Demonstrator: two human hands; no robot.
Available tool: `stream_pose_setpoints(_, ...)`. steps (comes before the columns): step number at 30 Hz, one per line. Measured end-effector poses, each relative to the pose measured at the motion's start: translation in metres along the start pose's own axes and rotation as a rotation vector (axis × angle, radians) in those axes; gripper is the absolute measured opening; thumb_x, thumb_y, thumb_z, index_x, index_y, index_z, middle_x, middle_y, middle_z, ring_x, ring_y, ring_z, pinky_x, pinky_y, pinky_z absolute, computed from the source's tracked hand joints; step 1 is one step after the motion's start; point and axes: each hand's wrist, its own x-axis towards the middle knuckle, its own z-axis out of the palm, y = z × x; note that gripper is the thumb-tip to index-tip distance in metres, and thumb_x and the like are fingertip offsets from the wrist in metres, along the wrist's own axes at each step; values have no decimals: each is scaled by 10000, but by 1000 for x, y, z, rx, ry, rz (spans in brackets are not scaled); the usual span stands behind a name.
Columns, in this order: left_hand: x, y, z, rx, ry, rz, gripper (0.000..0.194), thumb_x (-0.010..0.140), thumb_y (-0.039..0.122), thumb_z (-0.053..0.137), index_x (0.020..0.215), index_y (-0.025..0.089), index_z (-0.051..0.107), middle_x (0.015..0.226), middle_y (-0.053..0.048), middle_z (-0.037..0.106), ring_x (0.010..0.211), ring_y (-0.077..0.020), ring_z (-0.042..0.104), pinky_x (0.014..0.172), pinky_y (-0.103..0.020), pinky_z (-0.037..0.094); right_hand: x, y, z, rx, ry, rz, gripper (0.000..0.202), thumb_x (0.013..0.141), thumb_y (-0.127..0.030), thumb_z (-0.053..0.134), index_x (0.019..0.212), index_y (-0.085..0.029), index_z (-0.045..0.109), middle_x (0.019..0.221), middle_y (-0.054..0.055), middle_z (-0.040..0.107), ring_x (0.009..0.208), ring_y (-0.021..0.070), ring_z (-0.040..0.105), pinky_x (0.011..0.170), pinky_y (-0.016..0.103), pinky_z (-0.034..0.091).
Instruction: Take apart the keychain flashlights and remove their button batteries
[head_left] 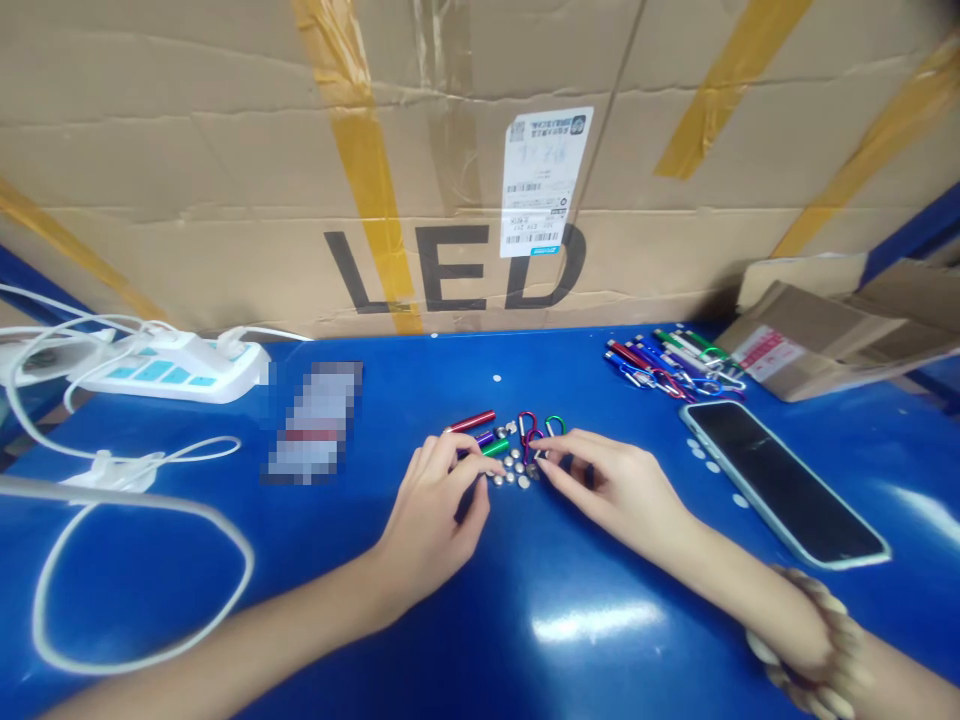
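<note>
My left hand (435,500) is bent over a small group of parts, its index fingertip at the button cells (510,478) and its thumb apart from it. Beside those fingers lie a red metal tube (476,421), a purple tube (486,439) and a green tube (497,448). From the other side, my right hand (622,485) pinches with thumb and index finger at the lower end of a purple carabiner (531,443). A red carabiner (527,418) and a green carabiner (555,424) lie just beyond. The fingers partly cover these parts.
A pile of small flashlights with carabiners (671,365) lies at the back right, near an open carton (810,330). A phone (787,485) rests at right. At left are a power strip (172,370), white cables (142,665) and a blurred rectangle (315,420). A large cardboard box (225,180) stands behind.
</note>
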Motion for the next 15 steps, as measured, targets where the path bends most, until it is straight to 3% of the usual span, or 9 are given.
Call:
stream_pose_setpoints(5, 0, 1, -1, -64, 3, 26, 218, 845, 62, 430, 893, 212, 581, 952, -53, 527, 857, -201, 509, 743, -357, 414, 7, 8, -12, -65, 88, 76, 190, 890, -292, 521, 1001, -248, 669, 871, -9, 667, 578, 96, 594, 503, 211, 465)
stream_pose_setpoints(9, -1, 1, -1, -87, 1, 38, 223, 832, 45, 436, 884, 212, 574, 946, -49, 520, 843, -194, 508, 746, -358, 411, 13, 29, -19, -270, 162, 112, 244, 887, -307, 495, 1061, -211, 639, 1067, 59, 638, 857, 194, 643, 693, 307, 535)
stream_pose_setpoints(11, -1, 1, -1, -93, 1, 41, 225, 827, 39, 438, 881, 211, 573, 944, -48, 517, 846, -194, 509, 749, -358, 409, 14, 41, -18, -394, 192, 74, 302, 890, -336, 476, 1095, -168, 623, 1144, 120, 606, 1048, 268, 584, 860, 406, 496)
stream_pose_setpoints(15, -1, 1, -1, -98, -1, 41, 223, 829, 38, 436, 875, 210, 571, 942, -47, 516, 850, -192, 511, 751, -354, 409, 14, 59, -13, -636, 208, 197, 456, 889, -427, 471, 1216, -124, 567, 1296, 205, 493, 1182, 365, 475, 921, 510, 427)
